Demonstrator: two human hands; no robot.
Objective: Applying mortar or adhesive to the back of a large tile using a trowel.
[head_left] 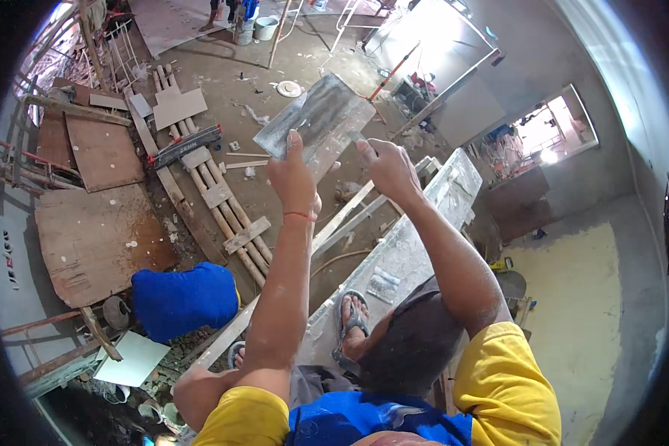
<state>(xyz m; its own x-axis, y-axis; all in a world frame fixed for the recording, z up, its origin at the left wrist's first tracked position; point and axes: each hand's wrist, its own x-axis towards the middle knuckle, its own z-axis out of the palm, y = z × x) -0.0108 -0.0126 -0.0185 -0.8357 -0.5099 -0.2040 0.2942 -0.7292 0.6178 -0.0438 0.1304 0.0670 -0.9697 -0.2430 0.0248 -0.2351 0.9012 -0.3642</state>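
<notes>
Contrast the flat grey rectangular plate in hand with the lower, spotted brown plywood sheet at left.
The left hand grips the grey rectangular plate; the brown plywood sheet lies unheld. The plate has dark smears, the sheet pale spots. The plate is smaller than the sheet. Both are flat.

Indoor building site, bamboo ladder (215,195) lying on a littered floor (223,67), plywood sheets (100,238) left of the ladder, white bucket (266,30) beyond, part-coated wall (572,297) far right of it
</notes>
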